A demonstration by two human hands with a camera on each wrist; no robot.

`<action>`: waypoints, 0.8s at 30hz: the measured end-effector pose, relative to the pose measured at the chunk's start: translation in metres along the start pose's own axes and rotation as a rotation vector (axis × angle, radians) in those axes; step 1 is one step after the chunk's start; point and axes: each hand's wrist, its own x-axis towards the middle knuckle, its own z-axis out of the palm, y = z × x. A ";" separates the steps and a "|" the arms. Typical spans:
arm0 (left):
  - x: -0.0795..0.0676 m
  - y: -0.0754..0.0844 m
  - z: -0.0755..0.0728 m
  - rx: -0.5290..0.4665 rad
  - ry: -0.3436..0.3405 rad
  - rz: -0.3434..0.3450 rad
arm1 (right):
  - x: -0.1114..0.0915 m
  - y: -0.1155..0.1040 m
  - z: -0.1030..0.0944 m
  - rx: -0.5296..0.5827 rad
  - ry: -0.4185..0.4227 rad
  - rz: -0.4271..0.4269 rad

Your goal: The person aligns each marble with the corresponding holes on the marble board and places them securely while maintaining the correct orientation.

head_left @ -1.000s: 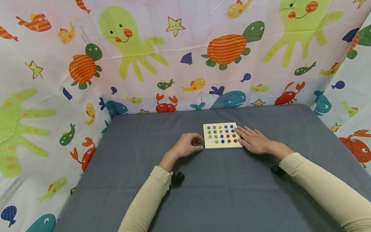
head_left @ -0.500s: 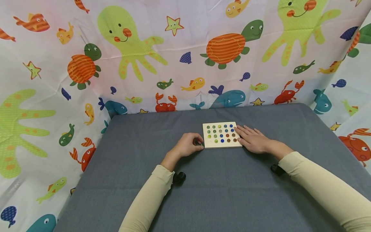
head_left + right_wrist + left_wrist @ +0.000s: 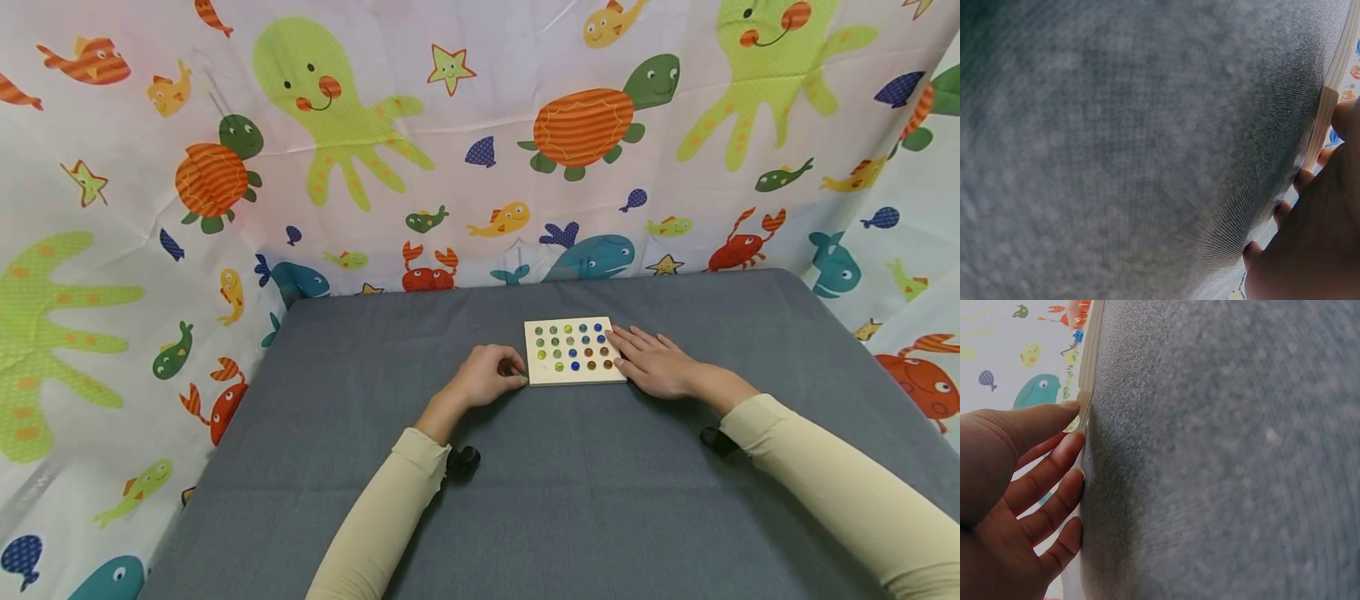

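A pale wooden board (image 3: 582, 378) lies flat on the cloth, with rows of green, yellow, blue and brown marbles set in its hollows. The hollow at its near left corner (image 3: 543, 367) holds no marble. My left hand (image 3: 486, 375) is at the board's left edge, thumb and forefinger pinching a glassy yellow-green marble (image 3: 1072, 424) beside the board's corner (image 3: 1085, 397). Across from it, my right hand (image 3: 660, 367) lies palm down with straight fingers resting on the board's right edge. The right wrist view catches its fingers (image 3: 1282, 212) along the board's side (image 3: 1327, 103).
Dark grey cloth (image 3: 525, 500) covers the table. Behind and at both sides hangs a white curtain (image 3: 480, 242) printed with sea animals. Black wrist devices (image 3: 463, 462) sit under both beige sleeves (image 3: 382, 517).
Both hands and the board stay in nearly the same place. The green marble at the left fingertips shows less now than half a second ago.
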 end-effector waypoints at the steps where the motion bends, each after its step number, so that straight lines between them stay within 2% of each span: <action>1: -0.001 0.000 -0.001 -0.008 0.006 0.000 | 0.001 0.001 0.001 0.000 0.001 0.001; 8: -0.005 -0.004 -0.005 -0.035 0.045 -0.010 | 0.000 0.000 0.000 0.008 0.002 0.000; 14: -0.006 -0.005 -0.007 -0.045 0.083 0.019 | -0.005 -0.005 -0.002 0.013 0.004 -0.008; 18: -0.004 -0.001 -0.007 -0.063 0.091 0.039 | -0.007 -0.008 -0.004 0.018 0.016 -0.027; 24: 0.000 0.008 -0.006 -0.073 0.095 0.057 | -0.001 -0.001 -0.001 0.014 0.020 -0.008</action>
